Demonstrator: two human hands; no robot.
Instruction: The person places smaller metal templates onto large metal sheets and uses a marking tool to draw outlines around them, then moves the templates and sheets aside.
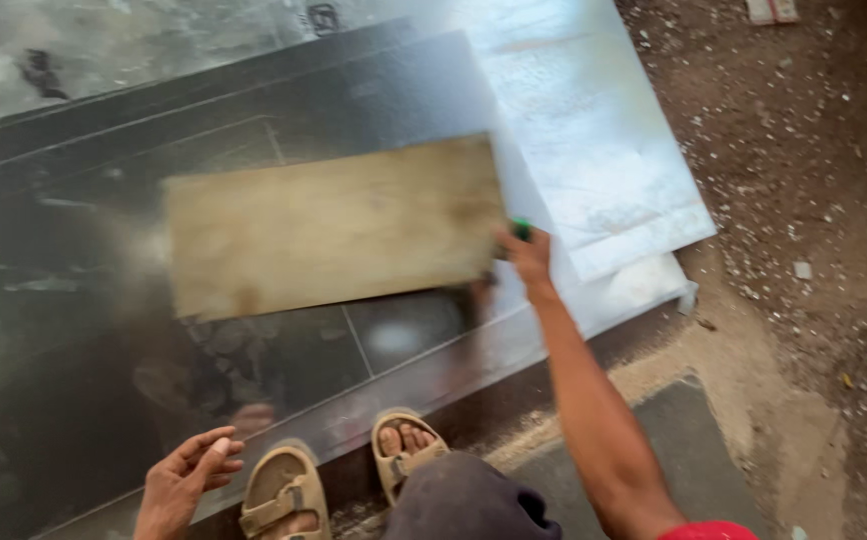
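Head view shows my right hand point(529, 252) pinching a green marker point(520, 229) at the right end of the wooden board point(334, 227), which runs long leftward across the metal sheet point(84, 330), my left hand point(189, 470) loosely spread, nearer me

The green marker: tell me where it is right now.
In the head view the green marker sits in the right hand, right of centre, at the right end of the wooden board lying on the metal sheet.

Bare brown dirt floor point(804, 200) strewn with pale chips and small stones fills the side toward three o'clock. A dark grey rectangular mat point(694, 450) lies toward five o'clock, with a patch of light sawdust point(674, 360) along its upper edge. Daylight falls evenly, brightest near twelve o'clock.
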